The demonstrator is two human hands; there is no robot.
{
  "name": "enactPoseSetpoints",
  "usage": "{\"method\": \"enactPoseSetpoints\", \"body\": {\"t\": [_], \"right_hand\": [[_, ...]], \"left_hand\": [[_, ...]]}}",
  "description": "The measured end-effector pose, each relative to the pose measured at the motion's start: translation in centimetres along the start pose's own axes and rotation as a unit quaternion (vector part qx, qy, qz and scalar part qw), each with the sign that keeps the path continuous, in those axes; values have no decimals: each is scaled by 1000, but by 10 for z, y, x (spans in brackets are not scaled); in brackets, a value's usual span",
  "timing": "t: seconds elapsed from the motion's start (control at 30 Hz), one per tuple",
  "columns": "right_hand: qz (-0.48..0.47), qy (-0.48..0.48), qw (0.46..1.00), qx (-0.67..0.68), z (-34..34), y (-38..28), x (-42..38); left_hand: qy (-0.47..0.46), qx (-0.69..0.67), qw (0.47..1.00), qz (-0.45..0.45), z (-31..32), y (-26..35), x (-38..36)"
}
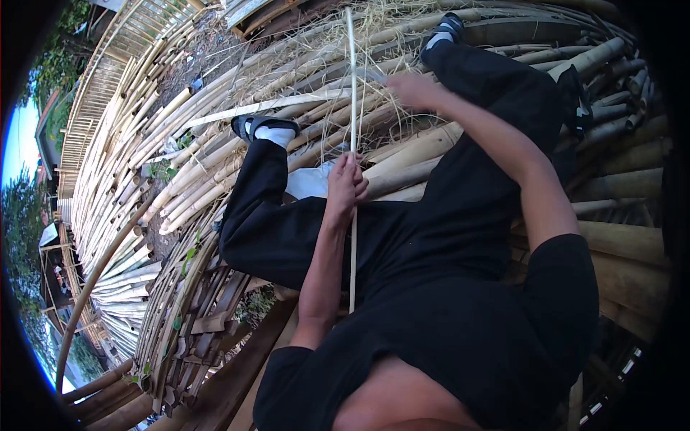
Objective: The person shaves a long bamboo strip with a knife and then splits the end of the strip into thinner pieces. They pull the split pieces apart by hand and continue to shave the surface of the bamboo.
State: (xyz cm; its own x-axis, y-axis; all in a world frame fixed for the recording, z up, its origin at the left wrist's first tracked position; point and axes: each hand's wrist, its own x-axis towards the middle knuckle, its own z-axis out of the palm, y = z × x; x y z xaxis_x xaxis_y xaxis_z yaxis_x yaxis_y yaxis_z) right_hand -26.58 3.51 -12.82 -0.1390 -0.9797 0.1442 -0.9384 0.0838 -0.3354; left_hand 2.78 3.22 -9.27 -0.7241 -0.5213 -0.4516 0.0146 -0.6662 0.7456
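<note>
Pale and slender, a bamboo strip [353, 97] runs lengthwise from the person's lap out between the sandalled feet [272, 131], with the left hand [346, 181] closed around it above the thigh. Farther along, the right hand [417, 93] is curled around what looks like the handle of a grey blade [369, 74], which reaches to the strip, though contact cannot be told; curly shavings [316, 63] litter the bamboo poles [406, 164] below.
</note>
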Motion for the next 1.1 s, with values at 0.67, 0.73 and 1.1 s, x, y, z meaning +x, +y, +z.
{"method": "enactPoseSetpoints", "body": {"t": [0.67, 0.73, 1.1], "right_hand": [[248, -86, 795, 547, -15, -63, 8], [234, -126, 824, 500, -21, -78, -2], [-39, -171, 965, 196, -50, -113, -42]], "left_hand": [[-23, 68, 997, 22, 20, 11, 12], [-37, 88, 995, 22, 18, 11, 18], [3, 64, 998, 29, -6, 4, 29]]}}
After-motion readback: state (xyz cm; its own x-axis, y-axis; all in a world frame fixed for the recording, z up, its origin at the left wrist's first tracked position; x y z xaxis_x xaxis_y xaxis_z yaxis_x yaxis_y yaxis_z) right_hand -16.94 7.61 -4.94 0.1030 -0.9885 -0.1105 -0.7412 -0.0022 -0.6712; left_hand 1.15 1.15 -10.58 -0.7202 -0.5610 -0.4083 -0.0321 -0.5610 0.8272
